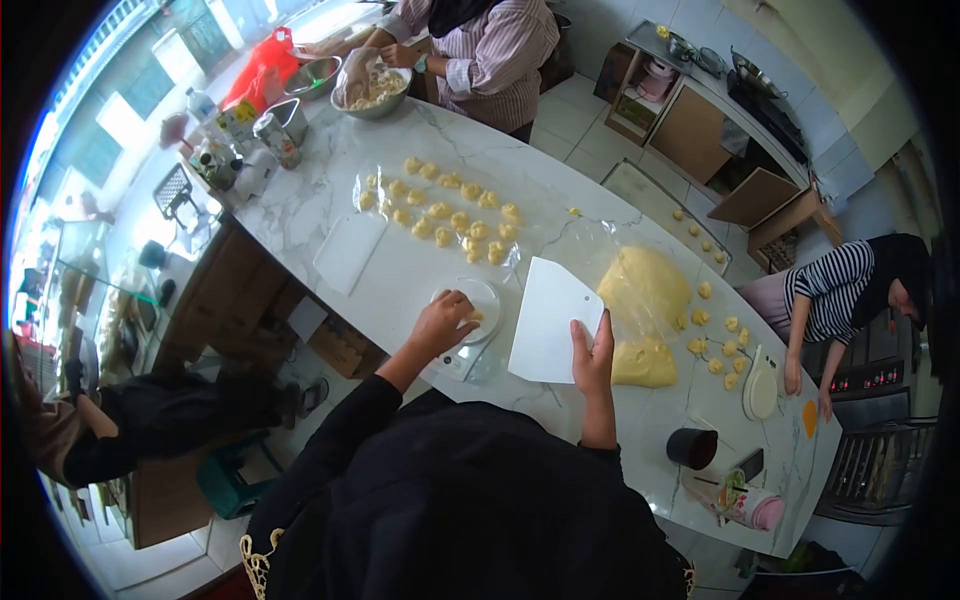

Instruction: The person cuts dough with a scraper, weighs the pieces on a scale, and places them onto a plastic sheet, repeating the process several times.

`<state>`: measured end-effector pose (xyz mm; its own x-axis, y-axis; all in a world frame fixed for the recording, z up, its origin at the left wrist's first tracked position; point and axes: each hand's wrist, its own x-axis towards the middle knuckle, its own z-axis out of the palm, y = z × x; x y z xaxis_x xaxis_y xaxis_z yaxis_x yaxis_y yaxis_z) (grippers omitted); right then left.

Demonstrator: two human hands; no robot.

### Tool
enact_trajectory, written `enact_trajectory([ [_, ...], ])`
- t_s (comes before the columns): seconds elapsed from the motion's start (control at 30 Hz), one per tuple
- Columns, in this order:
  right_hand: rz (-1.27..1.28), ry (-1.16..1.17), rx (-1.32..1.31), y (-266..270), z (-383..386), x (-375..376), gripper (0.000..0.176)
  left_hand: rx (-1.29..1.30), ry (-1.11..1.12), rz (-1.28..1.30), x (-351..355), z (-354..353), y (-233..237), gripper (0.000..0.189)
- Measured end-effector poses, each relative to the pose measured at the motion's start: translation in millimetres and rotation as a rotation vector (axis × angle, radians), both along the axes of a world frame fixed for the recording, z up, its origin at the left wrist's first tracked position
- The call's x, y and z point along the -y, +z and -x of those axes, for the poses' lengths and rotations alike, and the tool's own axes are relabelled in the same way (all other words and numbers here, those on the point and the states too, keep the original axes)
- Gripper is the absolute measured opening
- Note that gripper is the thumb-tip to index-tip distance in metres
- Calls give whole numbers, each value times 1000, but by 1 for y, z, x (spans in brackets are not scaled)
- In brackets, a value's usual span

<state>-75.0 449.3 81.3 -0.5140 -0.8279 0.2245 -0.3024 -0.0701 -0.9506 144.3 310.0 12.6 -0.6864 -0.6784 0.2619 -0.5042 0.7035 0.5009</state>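
Observation:
My left hand is over a round white scale, its fingers closed round a small yellow dough piece at the plate. In my right hand is a flat white scraper, gripped by its right edge. Right of the scraper lies a large yellow dough mass, partly under clear plastic, with a cut slab of it nearer me. Several small dough pieces rest on plastic beyond the scale. More small pieces lie right of the dough mass.
A white board lies left of the scale. At the far side a person works at a metal bowl. Another person leans on the table's right end. A dark cup, a phone and a second scale stand at right.

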Motion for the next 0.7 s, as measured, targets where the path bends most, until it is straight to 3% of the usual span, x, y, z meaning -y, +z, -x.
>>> enact_trajectory([
  [0.1,19,-48,4,-6,-8,14,26,30,-58,-112,27,-5,0,21],
  [0.17,23,-76,28,-11,-10,14,26,-163,-87,-515,47,-14,15,19],
  [0.2,-3,-118,21,-14,-11,12,28,-294,-14,-569,62,-20,18,18],
  [0.23,-26,-162,14,-16,-12,11,30,-429,72,-539,83,-27,20,17],
  [0.33,-43,-264,46,-25,-15,6,34,-617,346,-214,180,-50,41,48],
  [0.37,-43,-275,39,-23,-17,5,34,-657,401,-206,212,-58,51,45],
  [0.43,-113,-336,23,-16,-22,2,38,-384,461,233,288,-82,33,36],
  [0.57,-126,-401,10,-14,-32,9,34,-158,447,313,378,-102,-10,24],
  [0.63,-135,-421,-8,-15,-36,14,33,179,303,226,391,-104,-17,26],
  [0.7,-153,-446,-20,-12,-39,18,32,188,245,226,401,-96,-20,25],
])
